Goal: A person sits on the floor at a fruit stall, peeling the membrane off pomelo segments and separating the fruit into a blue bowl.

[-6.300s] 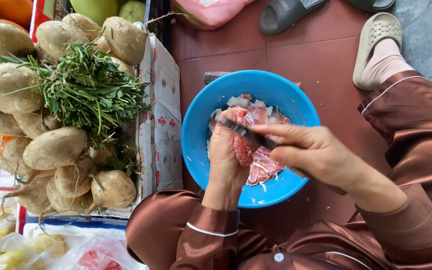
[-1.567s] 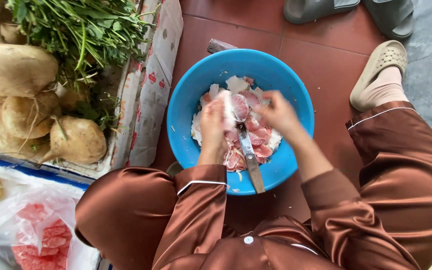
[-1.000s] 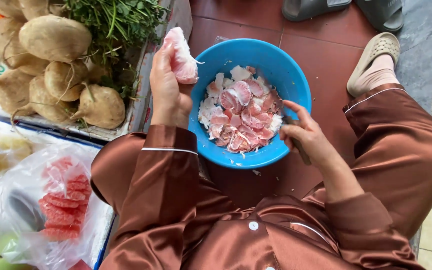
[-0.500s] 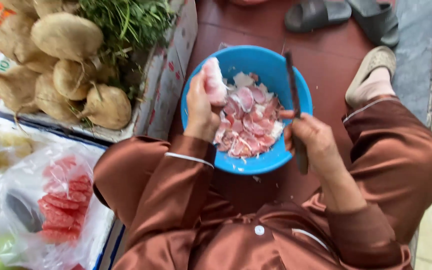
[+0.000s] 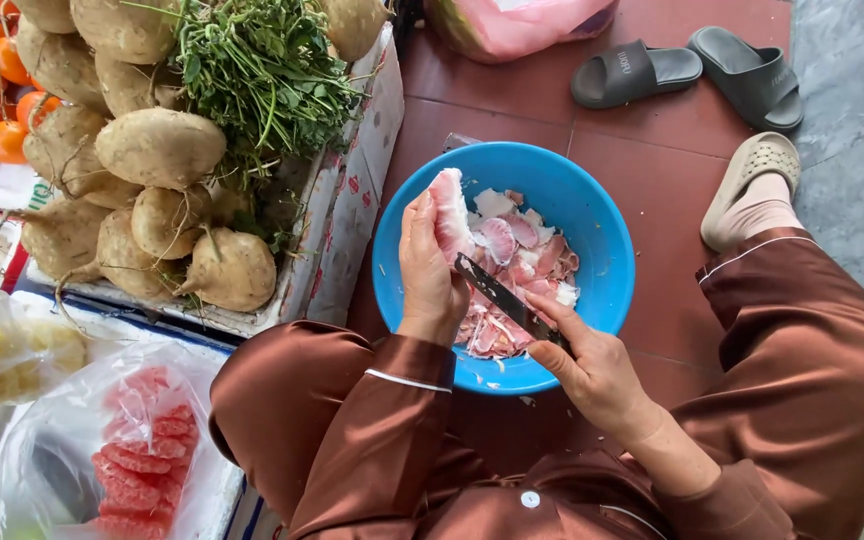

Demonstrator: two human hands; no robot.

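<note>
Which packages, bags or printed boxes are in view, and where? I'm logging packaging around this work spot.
Cardboard box: left of the blue bowl, white, small red and green print, holding tan tubers and greens.
Clear plastic bag: bottom left, holding pink-red fruit segments.
Pink plastic bag: top centre, on red floor tiles.
Clear bag: left edge, yellowish contents, unclear.

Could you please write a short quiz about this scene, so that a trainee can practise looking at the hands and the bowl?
1. True or false: the left hand holds a pink and white piece over the blue bowl.
2. Which hand holds the knife?
3. What lies left of the bowl: A) a box of pale brown roots with green herbs, B) a stack of plates?

Key
1. True.
2. The right hand.
3. A.
</note>
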